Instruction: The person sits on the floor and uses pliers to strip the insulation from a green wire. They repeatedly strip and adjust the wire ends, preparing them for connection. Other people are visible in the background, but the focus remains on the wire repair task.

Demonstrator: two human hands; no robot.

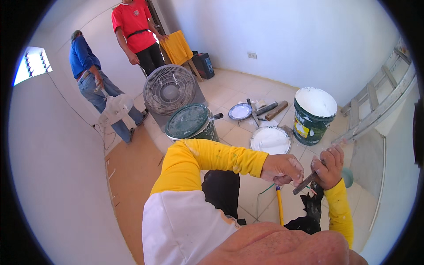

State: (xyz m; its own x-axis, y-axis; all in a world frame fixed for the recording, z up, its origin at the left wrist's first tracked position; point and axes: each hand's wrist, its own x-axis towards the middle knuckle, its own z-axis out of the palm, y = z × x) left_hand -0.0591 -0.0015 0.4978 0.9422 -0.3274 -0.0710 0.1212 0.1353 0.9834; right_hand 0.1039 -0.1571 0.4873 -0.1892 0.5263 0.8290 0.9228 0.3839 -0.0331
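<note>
My right hand (327,168) is wrapped around a dark bar-shaped tool (305,183), whose blunt end slants down toward the left. Close beside it, my left hand (283,169) is closed with its fingers curled; whatever it may hold is hidden. Just below the left hand, a thin green wire (265,191) and a yellow rod-like piece (280,205) show against the tiles. Both forearms are in yellow sleeves, the left one crossing in front of my body.
A white-filled bucket (315,104), a round lid with white paste (270,140), a lidded drum (189,122) and a fan (171,90) stand ahead. Tools (266,108) lie by a plate (240,111). A ladder (375,99) leans at right. Two people stand far left.
</note>
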